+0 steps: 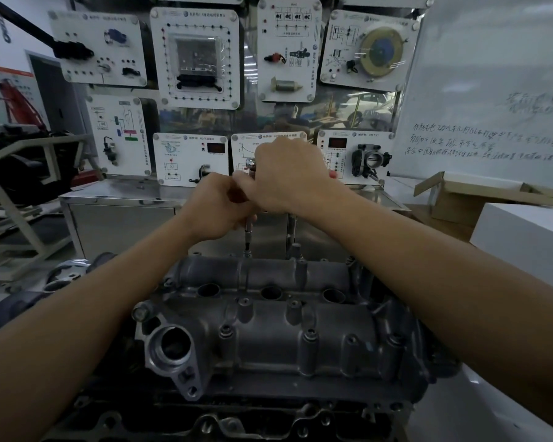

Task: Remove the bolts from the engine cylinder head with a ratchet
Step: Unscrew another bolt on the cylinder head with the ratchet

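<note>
Loosening step: left hand (217, 208) and right hand (288, 177), each grip clamped on the ratchet (250, 164), which stands on a far-edge bolt (246, 254) of the cylinder head (268, 333); next comes steady, upright turning.

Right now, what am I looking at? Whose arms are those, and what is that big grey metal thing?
There is one picture, taken by a camera worn on a person's head, so the two bare arms are that person's own. The big grey lump is an engine cylinder head, the top part of a car engine. Small bolts sit in it. Both hands hold a ratchet, a tool that unscrews bolts: the right hand grips it up top, and the left hand is curled round its long thin shaft, which reaches down to the far edge of the grey part. Behind stand white teaching boards with car parts on them, and a whiteboard with writing.
</note>
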`<move>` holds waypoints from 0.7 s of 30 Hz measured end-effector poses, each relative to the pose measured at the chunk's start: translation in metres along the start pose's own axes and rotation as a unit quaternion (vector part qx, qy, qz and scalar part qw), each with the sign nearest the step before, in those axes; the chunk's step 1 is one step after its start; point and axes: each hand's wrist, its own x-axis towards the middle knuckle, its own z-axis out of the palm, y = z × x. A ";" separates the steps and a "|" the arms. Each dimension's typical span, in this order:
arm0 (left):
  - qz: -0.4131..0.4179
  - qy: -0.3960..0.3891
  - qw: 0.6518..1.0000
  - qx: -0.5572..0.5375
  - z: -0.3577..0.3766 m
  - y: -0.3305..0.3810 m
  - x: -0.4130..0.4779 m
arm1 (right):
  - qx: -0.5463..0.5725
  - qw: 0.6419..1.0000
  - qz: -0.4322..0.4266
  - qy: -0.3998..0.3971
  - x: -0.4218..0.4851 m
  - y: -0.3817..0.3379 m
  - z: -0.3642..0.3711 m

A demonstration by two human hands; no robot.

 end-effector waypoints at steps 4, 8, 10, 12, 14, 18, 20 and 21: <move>0.000 -0.075 0.992 -0.102 -0.003 -0.003 -0.001 | 0.362 0.909 0.017 -0.208 0.003 0.012 0.005; -0.006 -0.102 0.983 -0.155 -0.002 -0.004 0.000 | 0.530 0.818 0.049 -0.218 0.005 0.019 0.005; -0.005 -0.092 0.987 -0.129 -0.004 -0.006 0.001 | 0.489 0.848 0.048 -0.198 0.004 0.019 0.006; -0.001 -0.075 0.993 -0.094 -0.006 -0.006 0.002 | 0.389 0.905 0.030 -0.169 0.005 0.016 0.004; 0.012 -0.049 0.998 -0.049 -0.005 -0.004 0.002 | 0.242 0.961 0.014 -0.133 0.006 0.013 0.002; 0.032 0.021 0.999 0.019 0.000 0.002 0.002 | 0.020 1.000 0.022 0.004 0.006 0.006 -0.009; 0.045 0.047 0.996 0.067 0.000 0.003 0.002 | 0.006 0.999 0.023 0.031 0.006 0.001 -0.010; 0.044 0.055 0.994 0.080 -0.001 0.004 0.001 | 0.001 0.999 0.022 0.037 0.005 -0.001 -0.010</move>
